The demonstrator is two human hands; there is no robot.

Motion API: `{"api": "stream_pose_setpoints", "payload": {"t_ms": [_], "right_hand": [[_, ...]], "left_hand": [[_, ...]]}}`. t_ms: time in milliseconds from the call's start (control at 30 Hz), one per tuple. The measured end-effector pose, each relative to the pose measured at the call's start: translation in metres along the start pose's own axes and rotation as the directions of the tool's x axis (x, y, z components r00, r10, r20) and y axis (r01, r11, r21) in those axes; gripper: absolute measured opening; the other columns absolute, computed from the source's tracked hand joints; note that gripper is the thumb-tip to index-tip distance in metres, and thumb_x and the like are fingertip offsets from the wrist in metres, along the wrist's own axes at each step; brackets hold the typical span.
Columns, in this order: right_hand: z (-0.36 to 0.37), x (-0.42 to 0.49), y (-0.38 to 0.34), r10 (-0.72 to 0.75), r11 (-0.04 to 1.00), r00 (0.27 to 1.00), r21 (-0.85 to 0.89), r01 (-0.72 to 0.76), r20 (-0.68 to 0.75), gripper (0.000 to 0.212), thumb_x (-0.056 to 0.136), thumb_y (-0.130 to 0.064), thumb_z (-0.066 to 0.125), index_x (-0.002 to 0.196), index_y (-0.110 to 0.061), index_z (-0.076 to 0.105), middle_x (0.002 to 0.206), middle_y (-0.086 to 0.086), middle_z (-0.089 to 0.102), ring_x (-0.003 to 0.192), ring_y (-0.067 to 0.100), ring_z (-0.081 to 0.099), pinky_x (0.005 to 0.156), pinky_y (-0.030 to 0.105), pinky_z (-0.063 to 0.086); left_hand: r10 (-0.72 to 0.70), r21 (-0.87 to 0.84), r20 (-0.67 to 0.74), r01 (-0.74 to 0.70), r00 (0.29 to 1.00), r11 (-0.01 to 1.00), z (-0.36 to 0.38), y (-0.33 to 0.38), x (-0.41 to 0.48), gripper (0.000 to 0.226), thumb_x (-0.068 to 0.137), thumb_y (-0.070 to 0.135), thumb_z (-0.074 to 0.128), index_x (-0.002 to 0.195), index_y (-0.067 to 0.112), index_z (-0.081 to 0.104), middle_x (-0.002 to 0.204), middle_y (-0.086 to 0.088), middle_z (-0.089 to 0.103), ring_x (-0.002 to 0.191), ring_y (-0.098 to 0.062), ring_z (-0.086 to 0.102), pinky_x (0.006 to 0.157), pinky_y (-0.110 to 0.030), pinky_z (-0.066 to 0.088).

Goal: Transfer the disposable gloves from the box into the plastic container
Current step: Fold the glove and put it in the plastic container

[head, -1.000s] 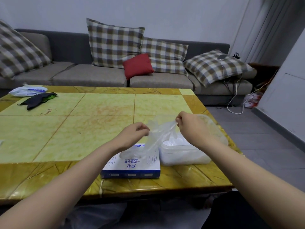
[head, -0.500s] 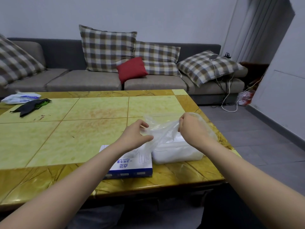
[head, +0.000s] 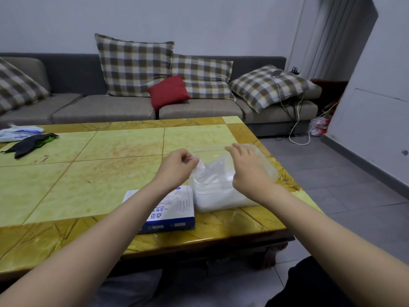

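A clear disposable glove [head: 204, 171] drapes over the plastic container [head: 221, 201], its edge pinched in the left grip [head: 179, 166]. The right grip [head: 249, 171] hovers above the container, fingers loosely straight. The glove box [head: 174, 214] lies touching the container's left side on the desk [head: 99, 178].

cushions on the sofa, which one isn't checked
The small red cushion, leaning in front of the tallest checked cushion. It is plain red, while all the others are brown-and-cream check.
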State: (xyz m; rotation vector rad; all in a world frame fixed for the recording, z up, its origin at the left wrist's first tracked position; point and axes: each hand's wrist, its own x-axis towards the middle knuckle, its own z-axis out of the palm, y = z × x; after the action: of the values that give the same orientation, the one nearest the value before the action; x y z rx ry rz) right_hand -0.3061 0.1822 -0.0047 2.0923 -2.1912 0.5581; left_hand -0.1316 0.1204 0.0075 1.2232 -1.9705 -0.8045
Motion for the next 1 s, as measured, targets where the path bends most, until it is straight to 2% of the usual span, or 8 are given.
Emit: {"api": "stream_pose_setpoints", "payload": {"t_ms": [167,333,467,600,733,833,933,1000], "right_hand": [[0.004,-0.016,-0.020,-0.083,0.990,0.996,0.117,0.079,0.037,0.070,0.090,-0.031,0.061,0.145,-0.011,0.024,0.147,0.004,0.032,0.136,0.020,0.028,0.109,0.028,0.024],[-0.003,-0.007,-0.013,0.054,0.974,0.988,0.226,-0.020,-0.144,0.016,0.099,-0.019,0.045,0.111,-0.010,0.051,0.116,0.005,0.049,0.101,0.021,0.049,0.075,0.027,0.037],[-0.006,0.003,0.000,0.111,0.959,0.974,0.279,-0.053,-0.197,0.016,0.097,-0.004,0.040,0.097,-0.013,0.054,0.096,-0.002,0.050,0.092,0.019,0.051,0.072,0.027,0.037],[-0.011,0.011,0.007,0.206,0.924,0.964,0.358,-0.136,-0.166,0.029,0.091,0.006,0.033,0.097,-0.014,0.053,0.090,0.002,0.057,0.084,0.020,0.054,0.072,0.036,0.046],[-0.013,0.016,0.011,0.226,0.919,0.960,0.362,-0.154,-0.165,0.021,0.098,-0.002,0.035,0.102,-0.009,0.055,0.088,0.002,0.055,0.077,0.013,0.050,0.059,0.026,0.038],[-0.014,0.020,0.008,0.177,0.951,0.968,0.283,-0.122,-0.177,0.021,0.098,-0.002,0.036,0.103,-0.008,0.055,0.090,0.005,0.059,0.081,0.018,0.054,0.068,0.033,0.045],[-0.014,0.023,0.002,0.142,0.963,0.980,0.249,-0.105,-0.136,0.019,0.098,-0.005,0.037,0.099,-0.012,0.054,0.090,0.004,0.061,0.086,0.023,0.057,0.074,0.040,0.049],[-0.015,0.023,-0.004,0.121,0.956,0.988,0.278,-0.090,-0.099,0.019,0.099,-0.004,0.036,0.098,-0.012,0.053,0.090,0.006,0.061,0.087,0.024,0.057,0.077,0.041,0.049]], "left_hand": [[-0.008,-0.148,-0.006,0.007,1.000,0.989,0.007,0.017,-0.001,0.018,0.096,0.021,0.050,0.091,0.005,0.057,0.079,-0.004,0.063,0.057,-0.014,0.061,0.050,-0.021,0.044],[0.005,-0.273,0.079,0.017,0.997,0.962,0.005,0.020,-0.005,0.015,0.097,0.014,0.048,0.095,0.001,0.054,0.077,-0.017,0.068,0.069,-0.024,0.070,0.062,-0.028,0.057],[-0.005,-0.266,0.094,0.029,0.996,0.964,-0.001,0.008,0.007,0.013,0.098,0.011,0.046,0.093,0.000,0.052,0.084,-0.026,0.066,0.071,-0.031,0.069,0.067,-0.037,0.058],[-0.053,-0.230,0.076,0.069,0.996,0.971,-0.007,-0.004,0.023,0.014,0.099,0.011,0.045,0.089,0.003,0.050,0.083,-0.024,0.064,0.067,-0.028,0.068,0.068,-0.038,0.057],[-0.057,-0.076,0.066,0.062,0.996,0.995,-0.008,-0.018,0.033,0.014,0.097,0.014,0.049,0.085,0.009,0.054,0.085,-0.011,0.064,0.074,-0.021,0.062,0.063,-0.028,0.050],[0.013,0.115,0.032,-0.016,0.999,0.993,-0.011,-0.017,0.033,0.014,0.090,0.016,0.060,0.102,0.010,0.060,0.096,0.003,0.059,0.087,-0.013,0.051,0.071,-0.023,0.036],[0.074,0.177,0.076,-0.087,0.994,0.980,-0.014,-0.007,0.032,0.033,0.080,0.017,0.071,0.111,0.017,0.057,0.100,0.005,0.060,0.088,-0.011,0.054,0.060,-0.018,0.038],[0.084,0.204,0.102,-0.103,0.991,0.974,-0.015,0.001,0.032,0.032,0.080,0.019,0.071,0.107,0.023,0.056,0.095,0.008,0.061,0.084,-0.011,0.056,0.057,-0.012,0.039]]}}
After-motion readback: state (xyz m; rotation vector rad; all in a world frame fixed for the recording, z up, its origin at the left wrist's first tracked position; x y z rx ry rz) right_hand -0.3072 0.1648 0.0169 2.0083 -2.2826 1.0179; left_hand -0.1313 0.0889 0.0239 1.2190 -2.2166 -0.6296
